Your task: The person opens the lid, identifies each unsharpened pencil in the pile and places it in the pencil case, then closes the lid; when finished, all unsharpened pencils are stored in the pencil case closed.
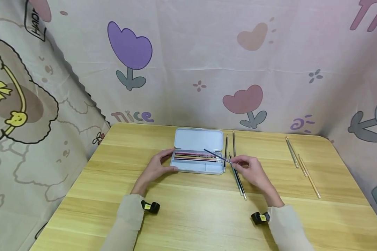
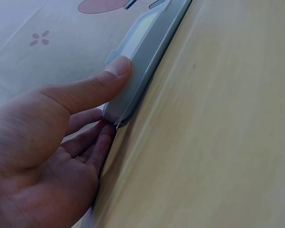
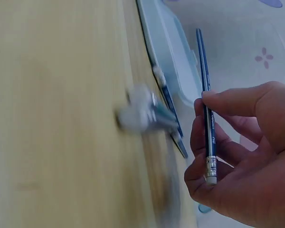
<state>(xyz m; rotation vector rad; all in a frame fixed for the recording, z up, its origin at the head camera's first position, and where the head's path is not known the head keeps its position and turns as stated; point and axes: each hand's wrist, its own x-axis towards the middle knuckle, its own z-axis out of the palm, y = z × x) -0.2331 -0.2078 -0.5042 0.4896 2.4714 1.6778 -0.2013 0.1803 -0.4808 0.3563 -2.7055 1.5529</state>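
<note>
A light-blue pencil case (image 1: 188, 170) lies with its lid (image 1: 198, 139) raised at the back. Several pencils (image 1: 193, 157) lie side by side in its rear compartment; the front compartments hold nothing visible. My left hand (image 1: 155, 169) grips the case's left end, the thumb on the front wall (image 2: 133, 71) and the other fingers round the end. Between thumb and fingers, my right hand (image 1: 250, 170) pinches a dark-blue pencil (image 3: 209, 123) near its eraser end. That pencil's far end points left, above the case's right part.
Several dark pencils (image 1: 238, 179) lie on the wooden table (image 1: 194, 216) just right of the case, partly under my right hand. Farther right are several more, some grey-green, some yellowish (image 1: 312, 181). A patterned cloth (image 1: 182, 69) hangs behind the table.
</note>
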